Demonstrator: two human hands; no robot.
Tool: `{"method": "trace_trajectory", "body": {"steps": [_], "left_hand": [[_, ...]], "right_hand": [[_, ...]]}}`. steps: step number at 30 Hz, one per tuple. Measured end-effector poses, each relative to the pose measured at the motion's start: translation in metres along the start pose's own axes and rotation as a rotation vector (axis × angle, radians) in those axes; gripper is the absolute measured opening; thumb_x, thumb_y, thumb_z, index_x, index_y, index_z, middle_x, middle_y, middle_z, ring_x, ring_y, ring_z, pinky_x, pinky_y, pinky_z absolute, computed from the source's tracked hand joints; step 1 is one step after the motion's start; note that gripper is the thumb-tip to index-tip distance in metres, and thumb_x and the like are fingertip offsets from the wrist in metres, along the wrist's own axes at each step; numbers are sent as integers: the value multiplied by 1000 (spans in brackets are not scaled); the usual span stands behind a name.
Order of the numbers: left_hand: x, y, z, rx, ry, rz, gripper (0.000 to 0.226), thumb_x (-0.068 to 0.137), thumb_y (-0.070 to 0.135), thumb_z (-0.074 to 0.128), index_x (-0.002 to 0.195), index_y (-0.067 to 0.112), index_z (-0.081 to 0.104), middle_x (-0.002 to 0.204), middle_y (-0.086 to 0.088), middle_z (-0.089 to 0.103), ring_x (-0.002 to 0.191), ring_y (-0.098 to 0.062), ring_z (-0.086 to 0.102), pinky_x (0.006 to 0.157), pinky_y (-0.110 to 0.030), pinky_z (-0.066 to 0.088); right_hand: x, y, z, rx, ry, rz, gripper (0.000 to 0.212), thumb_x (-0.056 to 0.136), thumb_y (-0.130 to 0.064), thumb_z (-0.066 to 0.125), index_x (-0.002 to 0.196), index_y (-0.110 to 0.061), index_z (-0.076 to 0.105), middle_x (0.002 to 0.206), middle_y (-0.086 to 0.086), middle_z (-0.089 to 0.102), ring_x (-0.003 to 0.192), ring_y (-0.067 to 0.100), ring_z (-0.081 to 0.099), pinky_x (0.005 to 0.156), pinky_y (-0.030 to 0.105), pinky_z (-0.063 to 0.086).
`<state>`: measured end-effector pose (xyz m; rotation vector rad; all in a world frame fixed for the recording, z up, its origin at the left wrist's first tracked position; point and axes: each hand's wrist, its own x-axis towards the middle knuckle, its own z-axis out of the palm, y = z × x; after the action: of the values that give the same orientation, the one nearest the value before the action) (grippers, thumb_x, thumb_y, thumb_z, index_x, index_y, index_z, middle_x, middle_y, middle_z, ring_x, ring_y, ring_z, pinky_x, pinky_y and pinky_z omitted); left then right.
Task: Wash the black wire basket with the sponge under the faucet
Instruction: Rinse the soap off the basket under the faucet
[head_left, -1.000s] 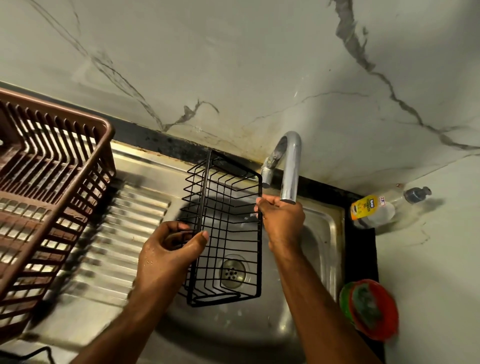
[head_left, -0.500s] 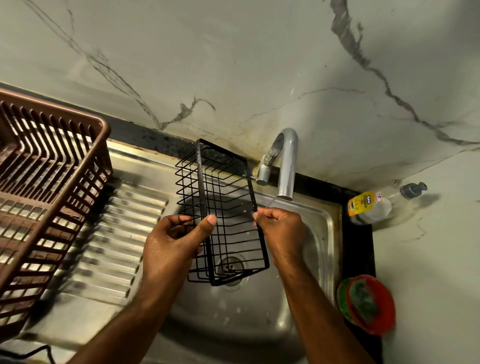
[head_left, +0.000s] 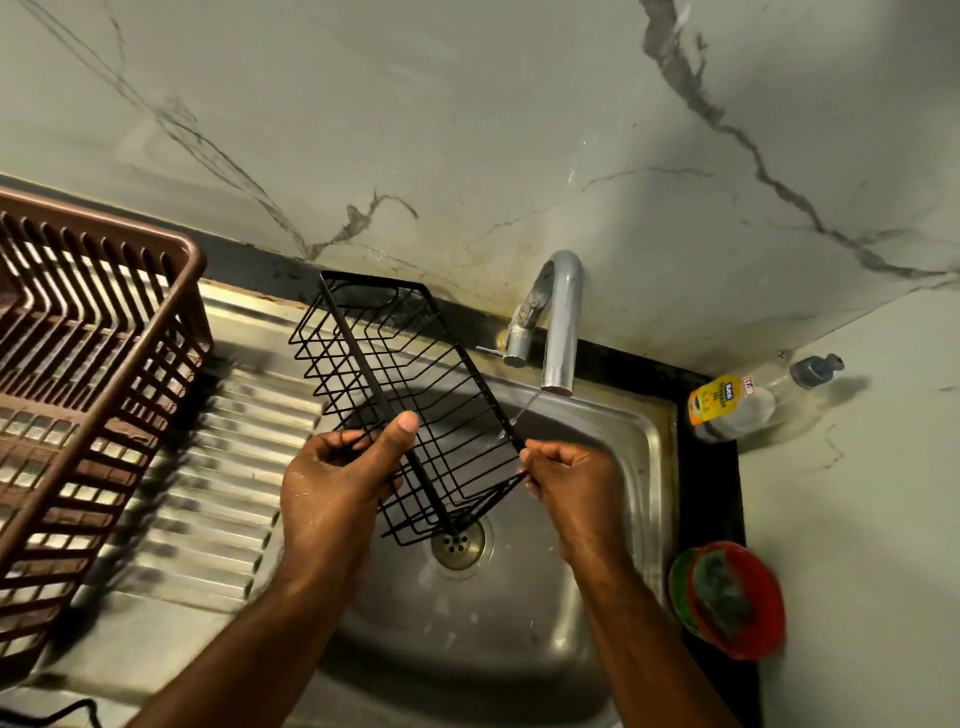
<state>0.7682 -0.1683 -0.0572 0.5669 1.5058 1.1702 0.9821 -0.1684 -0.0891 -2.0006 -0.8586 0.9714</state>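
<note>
The black wire basket hangs tilted over the steel sink, its far end leaning up and left. My left hand grips its left long side, thumb over the top rim. My right hand pinches the right rim near the lower corner. The chrome faucet stands just right of the basket, and a thin stream of water falls from its spout onto the rim by my right hand. A green sponge lies in a red bowl at the right, in neither hand.
A brown plastic dish rack stands on the ribbed drainboard at the left. A dish soap bottle lies on the counter right of the faucet. The drain sits below the basket. A marble wall rises behind.
The basket has swung from nearly upright to tilted, its top going left and its lower end rising off the drain. My right hand came down off the faucet area to the rim; water now runs.
</note>
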Motion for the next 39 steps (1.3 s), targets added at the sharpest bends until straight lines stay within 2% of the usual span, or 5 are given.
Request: {"method": "trace_trajectory", "body": {"steps": [15, 26, 31, 36, 39], "left_hand": [[-25, -1, 17, -5, 90, 285, 63, 52, 52, 98, 97, 30, 59, 100, -8, 73, 97, -27, 73, 80, -32, 58], [-5, -22, 24, -36, 43, 290, 83, 50, 54, 99, 116, 23, 57, 119, -17, 65, 112, -36, 65, 94, -57, 57], [1, -30, 14, -199, -99, 209, 66, 60, 64, 89, 103, 19, 66, 102, -5, 74, 99, -19, 70, 84, -27, 58], [27, -15, -18, -397, 110, -13, 62, 57, 81, 68, 55, 19, 68, 59, -2, 65, 74, -20, 75, 90, -50, 61], [45, -5, -36, -446, 99, -146, 70, 65, 86, 66, 73, 17, 56, 75, -13, 58, 84, -34, 72, 68, -47, 65]], "right_hand": [[23, -49, 36, 491, -12, 291, 13, 84, 1, 76, 95, -5, 75, 85, 12, 78, 82, 28, 77, 74, 36, 63], [-7, -44, 35, 404, -57, 267, 24, 84, -3, 77, 108, -3, 70, 82, 10, 78, 78, 22, 77, 80, 39, 63], [-2, -38, 20, 338, -4, 111, 14, 84, 0, 77, 97, 2, 73, 75, 11, 76, 70, 26, 76, 77, 43, 63], [13, -33, 5, 207, 34, 2, 11, 84, 2, 74, 89, -8, 73, 69, 9, 75, 62, 25, 74, 67, 42, 62], [21, -33, -1, 109, 10, -79, 12, 85, 0, 73, 88, -12, 74, 68, 7, 75, 62, 23, 75, 67, 43, 63]]}}
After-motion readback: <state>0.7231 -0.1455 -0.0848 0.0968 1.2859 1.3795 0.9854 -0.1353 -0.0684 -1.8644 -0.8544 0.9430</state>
